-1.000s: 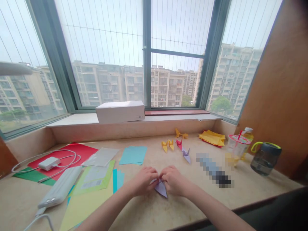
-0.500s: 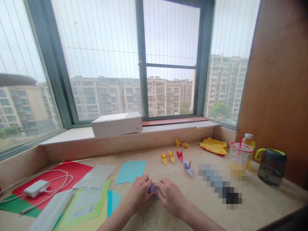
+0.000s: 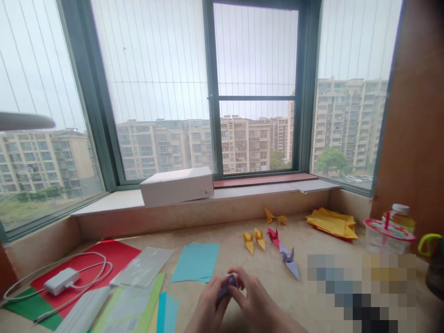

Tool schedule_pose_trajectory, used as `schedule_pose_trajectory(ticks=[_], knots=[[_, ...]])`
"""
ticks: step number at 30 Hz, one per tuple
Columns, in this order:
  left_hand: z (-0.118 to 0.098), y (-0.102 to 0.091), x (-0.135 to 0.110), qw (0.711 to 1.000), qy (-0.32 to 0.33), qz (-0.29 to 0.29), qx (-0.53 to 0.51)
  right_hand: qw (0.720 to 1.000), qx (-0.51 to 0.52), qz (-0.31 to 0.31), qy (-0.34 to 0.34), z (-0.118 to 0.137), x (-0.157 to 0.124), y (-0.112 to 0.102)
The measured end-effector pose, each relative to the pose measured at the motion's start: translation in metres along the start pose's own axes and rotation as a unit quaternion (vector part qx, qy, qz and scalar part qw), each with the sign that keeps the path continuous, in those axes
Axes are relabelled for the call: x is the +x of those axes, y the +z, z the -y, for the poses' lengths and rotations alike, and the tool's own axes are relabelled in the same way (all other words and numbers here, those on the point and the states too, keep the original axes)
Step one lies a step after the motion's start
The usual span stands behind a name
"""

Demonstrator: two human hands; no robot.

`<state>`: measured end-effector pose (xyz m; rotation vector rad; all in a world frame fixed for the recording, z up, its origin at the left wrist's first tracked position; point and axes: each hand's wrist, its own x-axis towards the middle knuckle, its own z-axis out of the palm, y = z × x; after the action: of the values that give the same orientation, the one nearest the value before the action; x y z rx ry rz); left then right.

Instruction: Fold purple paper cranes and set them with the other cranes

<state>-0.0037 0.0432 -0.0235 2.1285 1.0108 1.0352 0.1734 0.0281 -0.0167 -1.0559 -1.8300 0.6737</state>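
Observation:
Between my two hands is a small folded piece of purple paper (image 3: 224,291), partly covered by fingers. My left hand (image 3: 211,296) grips it from the left, thumb against the near side. From the other side my right hand (image 3: 250,291) pinches it, with thumb and fingertips at its upper edge. Beyond my hands lie finished-looking paper cranes: a purple crane (image 3: 290,262), a red crane (image 3: 274,237) and several yellow ones, such as the yellow crane (image 3: 249,243). A stack of light blue paper sheets (image 3: 196,262) lies just past my left hand.
At left are red paper (image 3: 120,256), a white charger (image 3: 61,281) with its cable, and a green packet (image 3: 135,300). On the right stand a lidded cup with a straw (image 3: 388,231), a bottle (image 3: 400,215) and a dark jug (image 3: 436,268). Yellow paper (image 3: 331,223) lies at the back.
My hands have drawn nearer and lifted the purple paper, now tilted and held between the fingertips. The view has shifted, so the things on the table sit lower in the picture.

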Motion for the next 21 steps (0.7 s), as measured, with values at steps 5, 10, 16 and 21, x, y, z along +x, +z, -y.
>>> schedule_pose_trajectory(ticks=[5, 10, 16, 21], knots=[[-0.008, -0.008, -0.002, 0.998, -0.042, -0.037, -0.027, 0.999, 0.028, 0.009, -0.015, -0.001, -0.003, -0.014], [-0.014, -0.007, -0.003, 0.987, -0.126, -0.051, -0.082, 1.0, -0.009, 0.005, -0.013, -0.003, -0.003, -0.016], [-0.017, -0.006, -0.001, 0.937, -0.187, -0.041, -0.293, 0.997, -0.075, 0.005, -0.034, -0.005, -0.005, -0.017], [-0.02, -0.007, 0.0, 0.906, -0.217, -0.065, -0.359, 0.986, -0.142, -0.032, -0.075, -0.016, -0.004, -0.017]])
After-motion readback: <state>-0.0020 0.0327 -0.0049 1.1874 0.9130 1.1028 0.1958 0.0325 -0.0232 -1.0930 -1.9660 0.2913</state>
